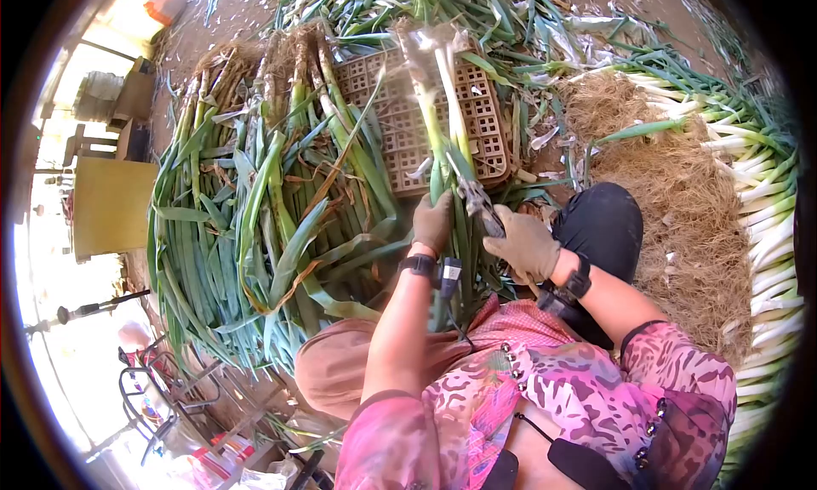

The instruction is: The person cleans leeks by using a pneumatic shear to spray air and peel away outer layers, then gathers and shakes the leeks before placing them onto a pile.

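My gloved left hand (432, 224) is closed round the green leaves of long scallions (432, 120). Their pale stems and roots point away from me over an upturned brown plastic crate (396, 137); the root ends are smeared by motion. My gloved right hand (521, 242) grips a grey hand tool (478, 202) whose narrow front end lies close beside the stems. Its exact kind is hard to make out. To the left of my hands lies a big heap of uncleaned scallions (255, 209), brown roots at the far end.
On the right, cleaned white scallions (762, 235) lie in a long row beside a mat of tangled roots (672, 209). Loose leaves (511, 14) litter the ground at the back. A black cable piece with a white label (449, 277) hangs by my left wrist. A metal frame (157, 392) stands lower left.
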The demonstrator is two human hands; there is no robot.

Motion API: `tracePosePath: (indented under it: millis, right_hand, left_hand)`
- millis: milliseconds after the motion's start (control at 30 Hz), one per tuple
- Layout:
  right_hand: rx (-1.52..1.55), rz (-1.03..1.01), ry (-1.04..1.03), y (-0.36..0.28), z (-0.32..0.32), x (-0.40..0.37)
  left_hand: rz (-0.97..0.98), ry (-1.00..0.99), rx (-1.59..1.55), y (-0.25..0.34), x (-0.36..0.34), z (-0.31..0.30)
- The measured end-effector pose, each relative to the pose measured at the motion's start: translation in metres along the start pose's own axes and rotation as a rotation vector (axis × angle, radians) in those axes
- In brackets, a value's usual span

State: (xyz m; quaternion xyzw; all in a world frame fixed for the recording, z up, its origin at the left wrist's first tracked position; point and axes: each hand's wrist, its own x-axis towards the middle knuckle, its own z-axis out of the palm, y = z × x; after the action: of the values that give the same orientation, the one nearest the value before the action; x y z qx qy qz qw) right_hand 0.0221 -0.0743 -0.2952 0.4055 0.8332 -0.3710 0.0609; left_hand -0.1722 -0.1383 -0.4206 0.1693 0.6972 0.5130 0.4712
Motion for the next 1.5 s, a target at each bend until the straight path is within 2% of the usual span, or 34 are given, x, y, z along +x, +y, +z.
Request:
tracePosePath:
  millis: [100,200,300,333,367,467,567,600,633,700,767,867,900,967,1000,1100,1167,1233,1267,1367,1433,1500]
  right_hand:
    - [-0.036,-0.072,0.072,-0.001,0.002,0.040]
    - [-0.033,-0.063,0.060,-0.033,-0.030,0.086]
    - [-0.001,-0.013,0.053,-0.061,-0.062,0.134]
    - [-0.016,0.083,-0.018,-0.061,-0.064,0.156]
    - [-0.065,0.051,0.069,-0.058,-0.062,0.169]
    - [-0.041,0.018,0.067,-0.058,-0.064,0.170]
    - [0.057,-0.054,-0.046,-0.064,-0.066,0.111]
    - [0.043,-0.086,-0.090,-0.061,-0.062,0.091]
    - [-0.002,-0.061,-0.056,-0.049,-0.046,0.076]
    - [-0.041,-0.010,-0.138,-0.029,-0.028,0.059]
    - [-0.033,0.012,-0.155,-0.022,-0.027,0.061]
    - [0.036,-0.081,0.063,-0.013,-0.028,0.106]
    - [0.028,-0.045,0.007,-0.043,-0.056,0.110]
    - [0.018,-0.064,-0.024,-0.069,-0.075,0.144]
    - [-0.004,-0.003,-0.067,-0.074,-0.076,0.169]
    - [-0.212,-0.022,-0.037,-0.073,-0.080,0.221]
    - [-0.250,-0.014,0.013,-0.071,-0.075,0.243]
    - [-0.243,0.013,0.010,-0.076,-0.076,0.240]
    - [-0.249,0.023,-0.027,-0.074,-0.075,0.234]
    - [-0.400,-0.045,-0.150,-0.079,-0.070,0.200]
    - [-0.410,-0.095,-0.141,-0.071,-0.062,0.181]
    - [-0.313,-0.044,-0.108,-0.059,-0.060,0.169]
  left_hand:
    - [0.030,0.046,0.090,0.001,-0.001,0.002]
    - [0.069,0.096,0.201,0.008,-0.016,0.001]
    - [0.066,0.087,0.106,0.000,-0.021,0.002]
    - [0.045,0.078,0.101,0.003,-0.026,0.001]
    - [0.045,0.068,0.053,0.002,-0.027,0.000]
    - [0.011,-0.005,-0.169,-0.014,-0.024,-0.008]
    - [-0.097,-0.163,-0.471,-0.012,-0.033,-0.029]
    - [-0.154,-0.245,-0.603,-0.010,-0.036,-0.032]
    - [-0.221,-0.260,-0.633,-0.005,-0.041,-0.035]
    - [-0.355,-0.286,-0.691,0.001,-0.053,-0.040]
    - [-0.368,-0.303,-0.663,-0.007,-0.055,-0.040]
    - [-0.397,-0.320,-0.703,-0.005,-0.064,-0.029]
    - [-0.401,-0.324,-0.721,-0.006,-0.065,-0.028]
    - [-0.406,-0.334,-0.756,-0.009,-0.065,-0.028]
    - [-0.430,-0.338,-0.784,-0.002,-0.068,-0.028]
    - [-0.346,-0.300,-0.695,-0.015,-0.064,-0.024]
    - [-0.165,-0.299,-0.490,-0.060,-0.043,-0.032]
    - [-0.284,-0.342,-0.512,-0.052,-0.046,-0.032]
    - [-0.271,-0.302,-0.558,-0.049,-0.048,-0.025]
    - [-0.060,-0.125,0.126,-0.021,-0.059,-0.003]
    - [0.002,-0.277,0.263,0.008,-0.056,0.007]
    - [0.028,-0.183,0.645,0.035,-0.043,0.003]
